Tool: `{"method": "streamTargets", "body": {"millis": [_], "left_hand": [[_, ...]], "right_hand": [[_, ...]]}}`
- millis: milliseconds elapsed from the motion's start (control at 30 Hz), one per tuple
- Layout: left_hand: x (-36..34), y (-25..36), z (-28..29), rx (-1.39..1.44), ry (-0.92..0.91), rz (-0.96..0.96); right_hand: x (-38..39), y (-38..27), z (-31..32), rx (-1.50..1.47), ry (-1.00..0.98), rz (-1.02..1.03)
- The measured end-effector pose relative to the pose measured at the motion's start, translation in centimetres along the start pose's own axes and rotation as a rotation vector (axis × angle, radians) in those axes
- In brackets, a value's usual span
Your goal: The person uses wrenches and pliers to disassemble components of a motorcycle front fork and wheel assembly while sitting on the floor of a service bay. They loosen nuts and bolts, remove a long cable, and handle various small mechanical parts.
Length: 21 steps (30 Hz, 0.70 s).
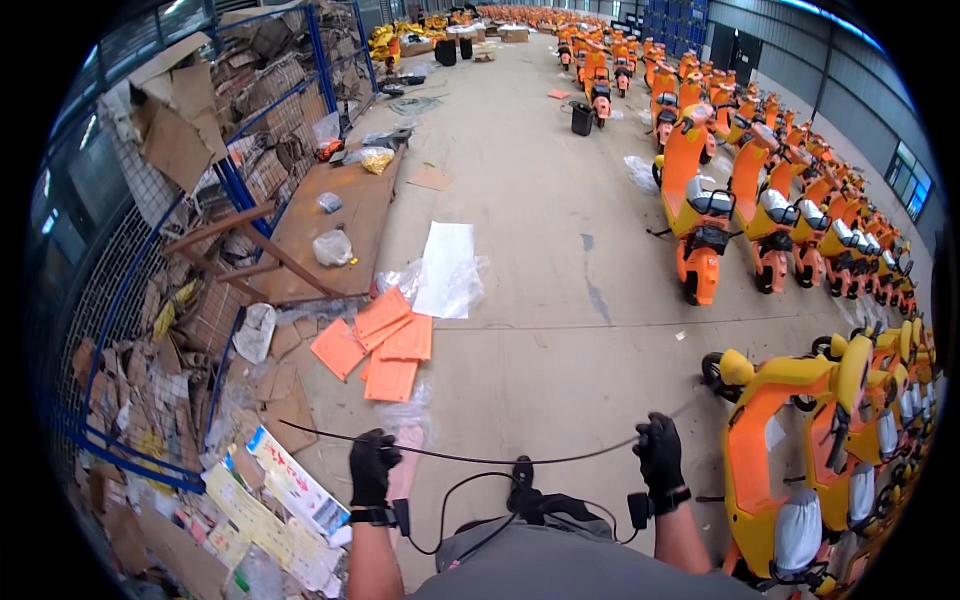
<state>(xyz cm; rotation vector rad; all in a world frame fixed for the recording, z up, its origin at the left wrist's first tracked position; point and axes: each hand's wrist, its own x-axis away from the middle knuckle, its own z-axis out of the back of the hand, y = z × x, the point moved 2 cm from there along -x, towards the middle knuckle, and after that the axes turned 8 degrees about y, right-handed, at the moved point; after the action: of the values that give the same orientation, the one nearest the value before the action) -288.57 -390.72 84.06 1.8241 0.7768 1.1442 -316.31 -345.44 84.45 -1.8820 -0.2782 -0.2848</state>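
A thin black cord (510, 461) hangs in a shallow sag between my two gloved hands, in front of my body. My left hand (373, 468), in a black glove, is closed around it, and a loose end sticks out to the left. At the other side my right hand (659, 455), also gloved in black, grips the cord, with a blurred stretch passing beyond it to the right. Whether the thing is a cable or a thin strap cannot be made out. Each wrist wears a black band with a small box, from which wires run toward my body.
Orange and yellow scooters (780, 430) stand in rows on the right. Orange panels (385, 340) and a white sheet (445, 270) lie ahead on the left. Beyond are a brown board (320, 215) and blue-framed cages (270, 90) of cardboard. Flattened packaging (270, 510) covers the floor at near left.
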Motion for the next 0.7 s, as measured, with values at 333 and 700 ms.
{"method": "streamTargets", "body": {"millis": [333, 700], "left_hand": [[-24.5, 4.2, -18.1, 0.296, -0.038, 0.156], [-58.4, 14.7, -48.9, -0.241, -0.508, 0.018]], "right_hand": [[-25.8, -6.3, -34.5, 0.186, -0.439, 0.117], [-54.7, -10.4, -49.6, 0.385, -0.116, 0.1]]}}
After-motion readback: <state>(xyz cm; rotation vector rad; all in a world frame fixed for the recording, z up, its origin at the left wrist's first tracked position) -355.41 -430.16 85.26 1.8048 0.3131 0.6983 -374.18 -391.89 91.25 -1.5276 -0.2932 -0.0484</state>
